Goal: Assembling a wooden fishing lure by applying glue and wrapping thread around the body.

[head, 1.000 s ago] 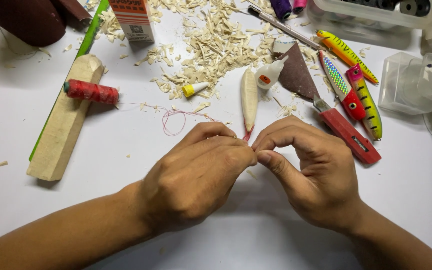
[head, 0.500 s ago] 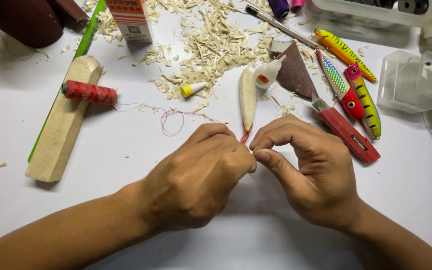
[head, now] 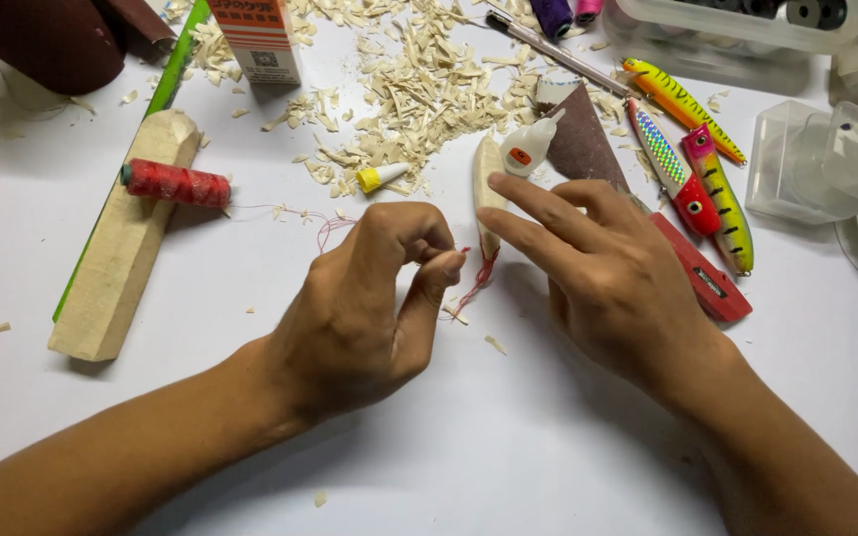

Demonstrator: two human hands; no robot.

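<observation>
While wood shavings (head: 419,89) litter the white table (head: 508,447), left hand (head: 359,318) seemingly pinches red thread (head: 476,283); right hand (head: 613,283) released.

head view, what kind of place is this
Most likely a hobby workbench for carving fishing lures. A white table is strewn with wood shavings, a carved wooden lure blank lies by the hands, and painted fishing lures sit beside a red thread spool.

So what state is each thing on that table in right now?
Left hand: pinching red thread.
Right hand: fingers spread over the carved wooden lure, holding nothing.
Thread spool: lying on the wood block, thread trailing off.
Glue bottle: lying down, its yellow cap off.
Painted lures: lying flat.
</observation>
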